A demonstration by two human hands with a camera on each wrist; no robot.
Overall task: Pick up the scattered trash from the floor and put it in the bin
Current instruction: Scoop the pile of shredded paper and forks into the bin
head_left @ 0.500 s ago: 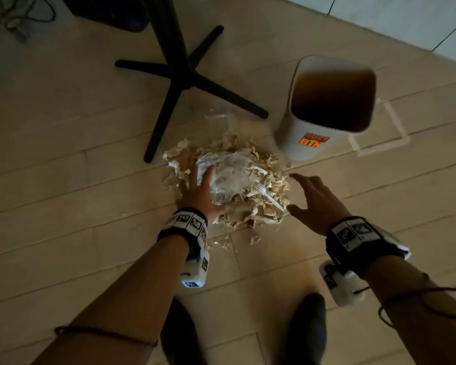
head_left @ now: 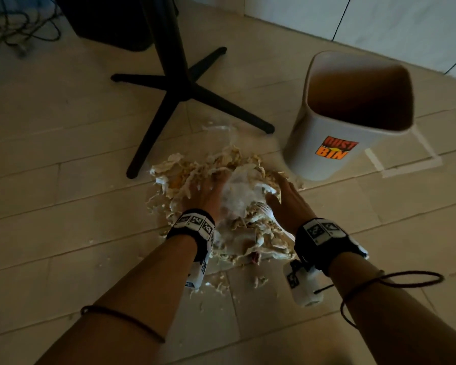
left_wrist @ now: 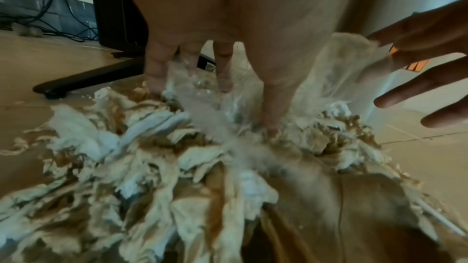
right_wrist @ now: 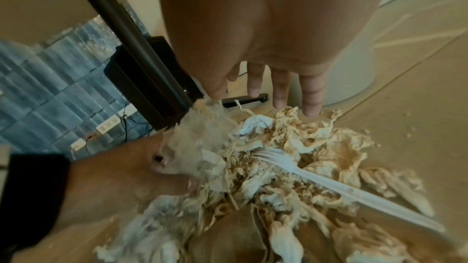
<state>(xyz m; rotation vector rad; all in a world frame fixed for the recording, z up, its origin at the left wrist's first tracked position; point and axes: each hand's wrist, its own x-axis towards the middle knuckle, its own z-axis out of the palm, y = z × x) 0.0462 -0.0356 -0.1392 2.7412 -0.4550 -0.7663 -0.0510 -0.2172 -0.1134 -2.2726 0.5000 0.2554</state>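
A heap of torn beige and white paper trash (head_left: 192,169) lies on the wooden floor, with a crumpled clear plastic bag (head_left: 237,198) and a white plastic fork (head_left: 263,209) on top. My left hand (head_left: 208,191) presses down into the heap's left side, its fingers (left_wrist: 273,107) straight and sunk into paper and plastic. My right hand (head_left: 284,191) reaches onto the heap's right side with fingers (right_wrist: 281,91) spread and straight, just above the fork (right_wrist: 316,177). The white bin (head_left: 327,154) labelled DUST BIN stands upright just right of the heap, and I see nothing inside it.
A black four-legged table base (head_left: 179,88) stands just behind the heap, one leg ending near the bin. A dark box (head_left: 111,22) and cables (head_left: 16,30) lie at the far left. Tape marks (head_left: 411,167) frame the bin. Small scraps (head_left: 259,280) dot the floor near me.
My right hand has moved left from the bare floor onto the heap's right side. The left hand has pushed deeper into the trash, and my view has dropped closer.
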